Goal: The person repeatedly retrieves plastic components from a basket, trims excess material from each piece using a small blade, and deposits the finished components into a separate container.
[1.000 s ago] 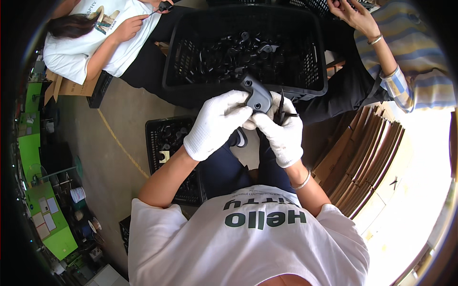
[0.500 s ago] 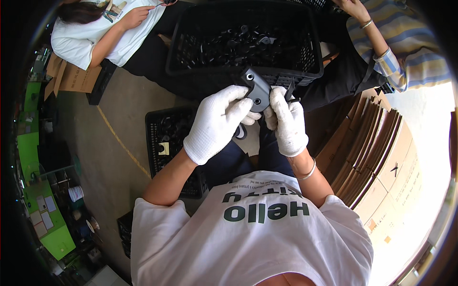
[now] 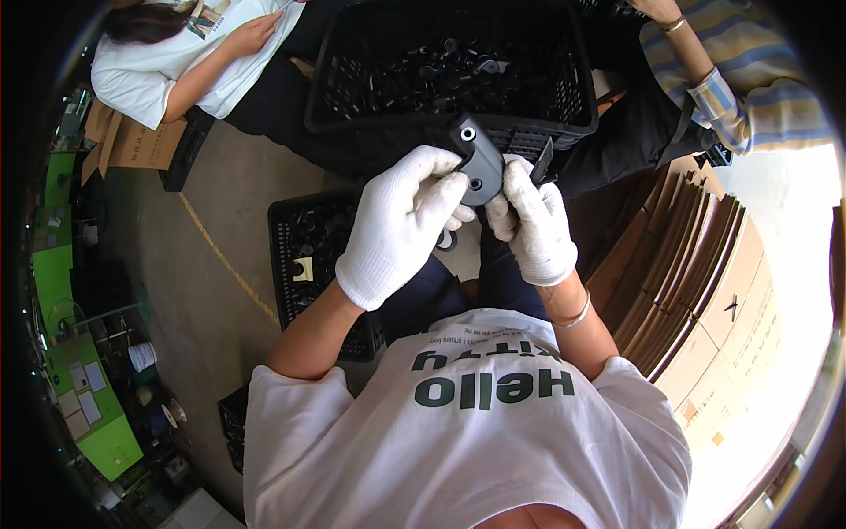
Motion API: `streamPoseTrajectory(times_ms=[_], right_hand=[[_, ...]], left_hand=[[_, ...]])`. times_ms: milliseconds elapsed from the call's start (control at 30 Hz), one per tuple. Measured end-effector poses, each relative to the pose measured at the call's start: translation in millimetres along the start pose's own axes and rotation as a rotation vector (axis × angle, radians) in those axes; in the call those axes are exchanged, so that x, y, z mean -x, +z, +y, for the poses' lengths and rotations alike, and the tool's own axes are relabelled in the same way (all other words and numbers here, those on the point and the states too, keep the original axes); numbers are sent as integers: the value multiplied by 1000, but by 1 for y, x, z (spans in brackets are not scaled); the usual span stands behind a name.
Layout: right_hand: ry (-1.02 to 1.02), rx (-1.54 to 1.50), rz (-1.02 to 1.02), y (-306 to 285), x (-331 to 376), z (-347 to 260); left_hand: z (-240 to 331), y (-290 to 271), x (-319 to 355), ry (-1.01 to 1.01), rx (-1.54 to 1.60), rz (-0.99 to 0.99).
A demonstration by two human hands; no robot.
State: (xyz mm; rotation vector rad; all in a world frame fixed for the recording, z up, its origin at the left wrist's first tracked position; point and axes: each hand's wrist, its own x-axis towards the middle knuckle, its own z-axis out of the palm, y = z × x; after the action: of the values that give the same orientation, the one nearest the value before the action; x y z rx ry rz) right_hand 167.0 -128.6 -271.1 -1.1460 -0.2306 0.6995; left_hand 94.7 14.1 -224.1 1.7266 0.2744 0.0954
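In front of me, above my lap, my gloved left hand is closed on a dark grey plastic bracket. The bracket is curved, with a light-ringed hole at its upper end and another round fitting lower down. My right hand, also in a white knit glove, is closed at the bracket's right edge, its fingertips against or very near it. A thin dark blade-like piece sticks up from behind the right fingers. Its grip is hidden, so its exact kind does not show.
Beyond my hands stands a large black crate of small dark parts. A smaller black crate sits left of my legs. Flattened cardboard is stacked on the right. Two people sit opposite, one in a white shirt, one in a striped shirt.
My right hand has shifted slightly right, and the blade-like piece has swung outward and shows longer. The bracket has turned a little. The hand of the person at far left has lowered slightly.
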Motion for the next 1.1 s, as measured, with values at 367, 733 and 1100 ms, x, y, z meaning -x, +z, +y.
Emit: streamPoseTrajectory(times_ms=[367, 733, 1100], right_hand=[[43, -1, -247, -25, -22, 4], [77, -130, -151, -27, -19, 8], [-128, 117, 87, -7, -10, 2]], left_hand=[[-42, -3, -13, -491, 1053, -379], [-53, 14, -9, -650, 1250, -206], [-34, 18, -2, 26, 15, 121]])
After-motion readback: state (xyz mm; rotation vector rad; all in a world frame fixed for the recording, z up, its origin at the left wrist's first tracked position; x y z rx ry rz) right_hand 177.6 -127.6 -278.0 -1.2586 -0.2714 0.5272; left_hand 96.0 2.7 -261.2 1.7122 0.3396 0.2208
